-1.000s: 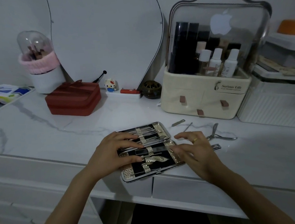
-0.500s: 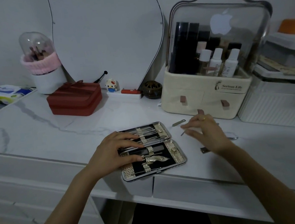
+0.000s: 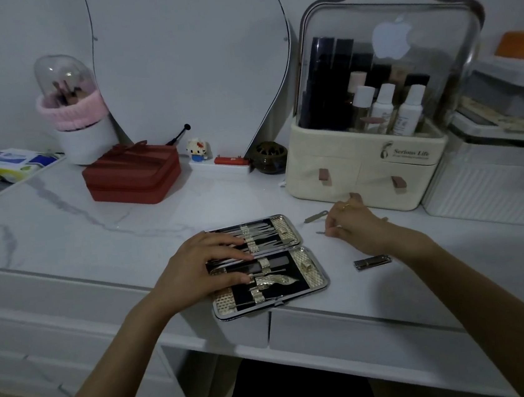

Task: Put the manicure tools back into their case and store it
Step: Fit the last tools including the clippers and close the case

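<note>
The manicure case lies open near the front edge of the marble tabletop, with several metal tools strapped into both halves. My left hand rests on the case's left side, fingers stretched across the hinge. To the right of the case, my right hand pinches the end of a thin metal tool that lies on the tabletop. A small nail file lies just beyond it. A nail clipper lies loose near my right wrist. Anything under my right hand is hidden.
A cream cosmetic organiser with a clear lid and small drawers stands right behind my right hand. A red case, a brush holder, a mirror and small ornaments stand at the back. White boxes sit at the right.
My right hand left the case's right edge, moved back and right to the loose tools, and now pinches the thin one. My left hand stayed on the case.
</note>
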